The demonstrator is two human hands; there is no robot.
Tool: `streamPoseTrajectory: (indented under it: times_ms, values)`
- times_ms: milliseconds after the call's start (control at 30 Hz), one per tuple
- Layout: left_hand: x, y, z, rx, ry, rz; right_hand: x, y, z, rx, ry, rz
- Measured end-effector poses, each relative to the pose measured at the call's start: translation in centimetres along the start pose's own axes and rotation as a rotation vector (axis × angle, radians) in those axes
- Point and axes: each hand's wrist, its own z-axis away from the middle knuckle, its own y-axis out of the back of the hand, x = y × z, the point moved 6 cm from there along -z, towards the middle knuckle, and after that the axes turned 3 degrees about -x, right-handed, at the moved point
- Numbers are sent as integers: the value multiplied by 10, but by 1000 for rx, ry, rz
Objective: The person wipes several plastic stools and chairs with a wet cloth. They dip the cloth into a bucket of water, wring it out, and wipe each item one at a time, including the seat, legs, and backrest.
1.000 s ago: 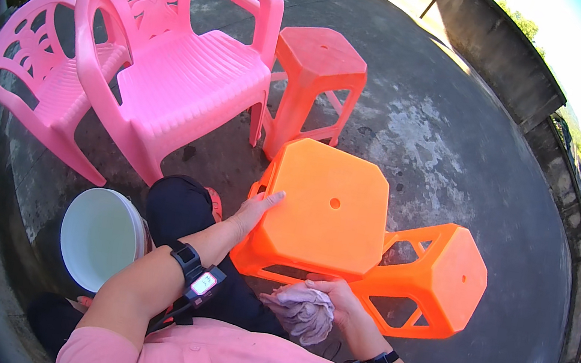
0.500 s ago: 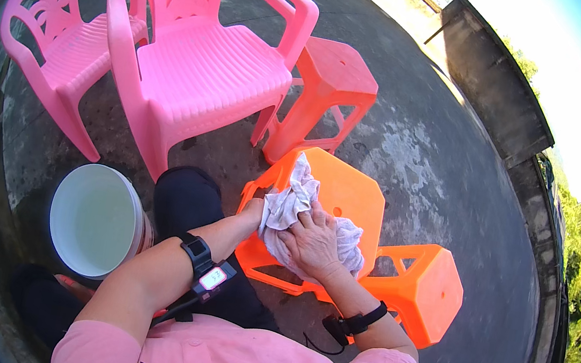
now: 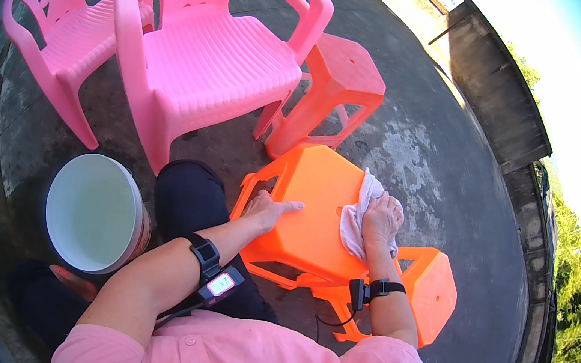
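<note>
Pressing a pale crumpled cloth against the right edge of the orange stool's top, the right hand lay palm down with its fingers curved over the fabric, so that the cloth was pinned between palm and plastic rather than pinched. The left hand rested flat on the left edge of the same stool top, fingers stretched out and pointing toward the middle, gripping nothing. The orange stool stood on the concrete floor just in front of the person's dark-clad knee. A second orange stool lay tipped on its side against its near right corner, under the right forearm. A white bucket stood close by on the left, beside the knee. Farther off stood a smaller coral stool and two pink plastic chairs, side by side. Both wrists wore dark bands.
</note>
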Motion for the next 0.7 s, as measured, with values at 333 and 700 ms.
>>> streamPoseTrajectory:
  times_ms: [333, 700]
  values:
    - [-2, -10, -5, -70, -102, 193, -62, 35, 86, 77, 435, -171]
    - [14, 11, 16, 120, -112, 45, -168, 23, -82, -112, 749, -350]
